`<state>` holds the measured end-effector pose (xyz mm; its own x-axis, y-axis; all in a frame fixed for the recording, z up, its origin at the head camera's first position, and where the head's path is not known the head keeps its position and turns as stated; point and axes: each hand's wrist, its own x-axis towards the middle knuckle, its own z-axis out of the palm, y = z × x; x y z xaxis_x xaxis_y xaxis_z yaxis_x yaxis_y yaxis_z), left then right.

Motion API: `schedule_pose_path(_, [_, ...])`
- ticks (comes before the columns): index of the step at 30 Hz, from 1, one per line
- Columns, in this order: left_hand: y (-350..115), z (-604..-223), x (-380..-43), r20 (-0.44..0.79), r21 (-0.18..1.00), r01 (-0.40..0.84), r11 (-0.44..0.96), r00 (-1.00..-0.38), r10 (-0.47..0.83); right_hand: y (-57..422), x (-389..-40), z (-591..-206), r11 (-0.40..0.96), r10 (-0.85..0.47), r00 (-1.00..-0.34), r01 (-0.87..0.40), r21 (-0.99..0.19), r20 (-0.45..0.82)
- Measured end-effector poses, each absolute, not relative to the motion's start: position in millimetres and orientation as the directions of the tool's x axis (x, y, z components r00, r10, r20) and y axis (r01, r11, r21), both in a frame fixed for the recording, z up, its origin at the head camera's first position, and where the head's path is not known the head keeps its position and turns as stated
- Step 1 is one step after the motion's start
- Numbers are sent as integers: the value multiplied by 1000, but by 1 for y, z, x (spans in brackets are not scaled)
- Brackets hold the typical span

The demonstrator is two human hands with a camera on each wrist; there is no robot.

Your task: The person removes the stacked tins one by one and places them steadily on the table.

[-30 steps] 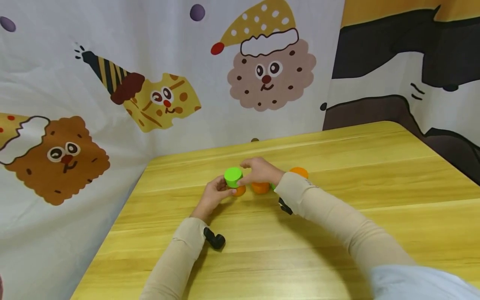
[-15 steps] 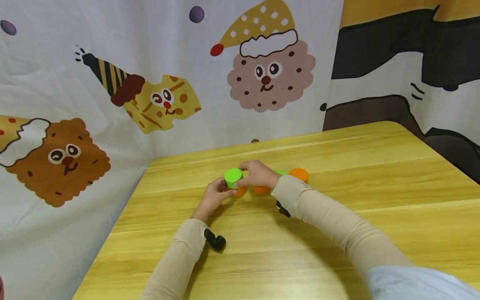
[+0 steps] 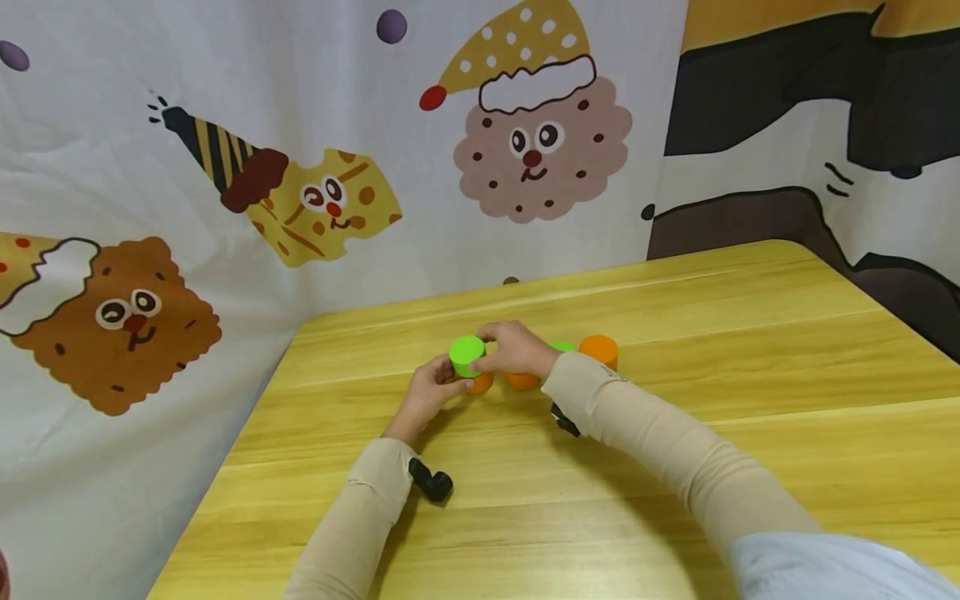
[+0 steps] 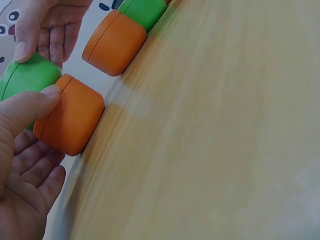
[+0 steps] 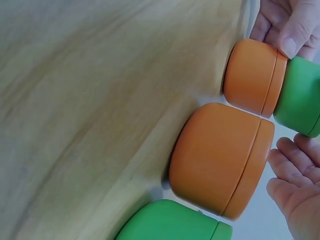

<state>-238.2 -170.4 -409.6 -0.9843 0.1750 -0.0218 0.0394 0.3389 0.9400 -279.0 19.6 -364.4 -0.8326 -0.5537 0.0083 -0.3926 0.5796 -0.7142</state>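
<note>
A green lidded round jar (image 3: 467, 355) sits on top of an orange lidded round jar (image 3: 481, 383), near the far side of the table. My left hand (image 3: 424, 395) grips the orange jar low at its left, and in the left wrist view its thumb (image 4: 37, 106) lies across the jar's upper edge. From the right, my right hand (image 3: 517, 347) holds the green jar, with its thumb on the front and its fingers behind. The left wrist view shows the right hand's thumb (image 4: 24, 37) touching the green jar's upper part. Fingers behind the jars are partly hidden.
Just right of the stack stands another orange jar (image 3: 522, 381), partly under my right hand. Beyond it are a green jar (image 3: 562, 346), mostly hidden, and an orange jar (image 3: 598, 351). A printed curtain (image 3: 337, 75) hangs behind the wooden table (image 3: 495, 517).
My right hand has shifted slightly down and left, its fingers closer around the green jar. More of the rear green jar shows beside the wrist. The left hand stays nearly still.
</note>
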Motion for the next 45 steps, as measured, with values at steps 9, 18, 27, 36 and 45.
schedule_pose_path(9, [-166,-422,-247,5,936,63,346,-986,167,25,-279,-369,578,-523,-852,-376,-724,26])
schedule_pose_path(18, [-172,-423,-243,6,949,61,308,-984,176,19,-275,-378,497,-488,-871,-332,-802,58])
schedule_pose_path(27, [-167,-402,-230,-9,944,60,324,-978,209,22,-276,-382,491,-439,-893,-331,-806,100])
schedule_pose_path(36, [-172,-423,-245,-9,947,39,319,-989,147,39,-276,-366,499,-423,-898,-342,-797,120])
schedule_pose_path(45, [-169,-423,-246,-12,948,29,318,-992,127,65,-270,-361,496,-394,-909,-334,-802,134])
